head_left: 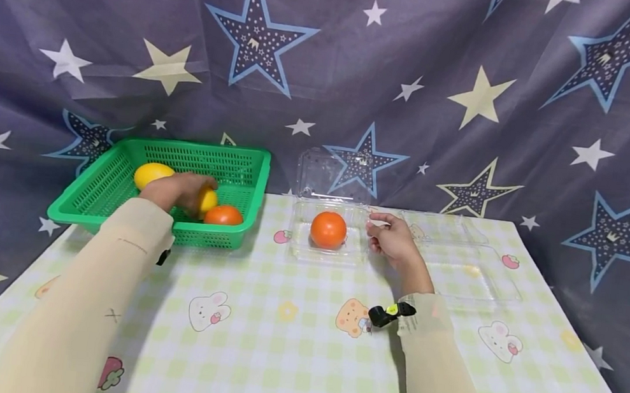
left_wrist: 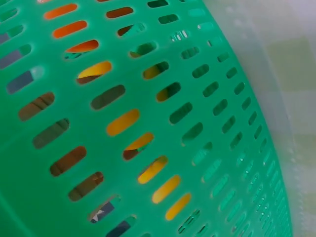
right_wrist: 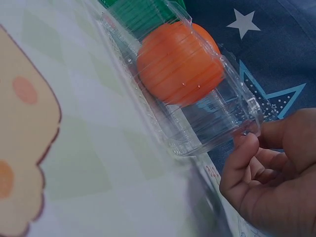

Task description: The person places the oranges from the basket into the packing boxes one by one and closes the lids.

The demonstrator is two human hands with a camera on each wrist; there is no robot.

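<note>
Inside the green basket (head_left: 213, 237), my left hand (head_left: 179, 192) curls its fingers round a yellow fruit (head_left: 209, 202), partly hidden beneath it. A second yellow fruit (head_left: 153, 174) lies behind that hand, and an orange-red round fruit (head_left: 223, 215) in front. The left wrist view shows mostly the basket's slotted wall (left_wrist: 148, 113), with yellow and orange glimpsed through the slots. Thumb and finger of my right hand (head_left: 396, 242) pinch the right rim of a clear plastic box (right_wrist: 217, 133). Its lid (head_left: 325, 175) stands up at the back, and an orange round fruit (head_left: 328, 230) sits inside.
Another clear plastic box (head_left: 464, 279) lies open on the table to the right of my right hand. A checked cloth (head_left: 275, 359) with cartoon prints covers the table. Behind the table hangs a star-patterned curtain (head_left: 329, 63).
</note>
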